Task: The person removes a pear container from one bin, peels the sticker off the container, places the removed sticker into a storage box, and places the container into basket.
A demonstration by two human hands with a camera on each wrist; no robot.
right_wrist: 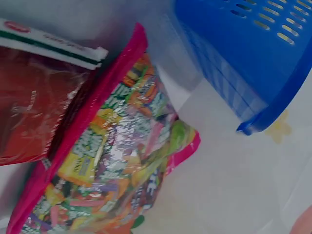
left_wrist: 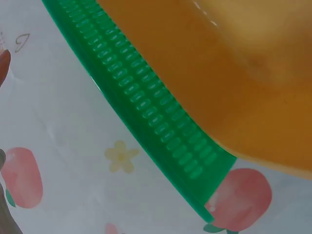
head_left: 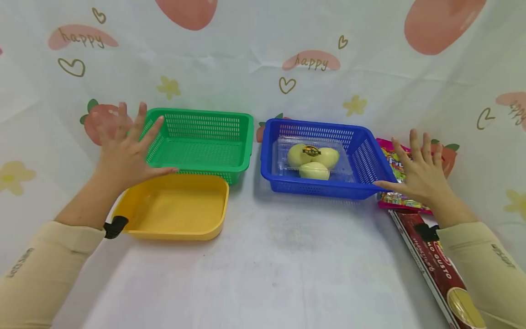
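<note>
My left hand (head_left: 125, 153) is held up with its fingers spread, above the left ends of the green basket (head_left: 245, 151) and the yellow tray (head_left: 181, 236). My right hand (head_left: 423, 176) is raised too, fingers apart, over the candy bag (head_left: 396, 198) and beside the right corner of the blue basket (head_left: 320, 189). Neither hand holds anything. Inside the blue basket lies a clear plastic box (head_left: 341, 171) with three pale, round fruits or vegetables (head_left: 314, 171). The right wrist view shows the candy bag (right_wrist: 122, 151) with its pink edge and colourful wrappers.
A red spaghetti pack (head_left: 435, 260) lies along the right side, partly under the right sleeve. Behind the baskets rises a white cloth (head_left: 230, 59) printed with strawberries, hearts and flowers. The white tabletop (head_left: 255, 274) spreads in front of the containers.
</note>
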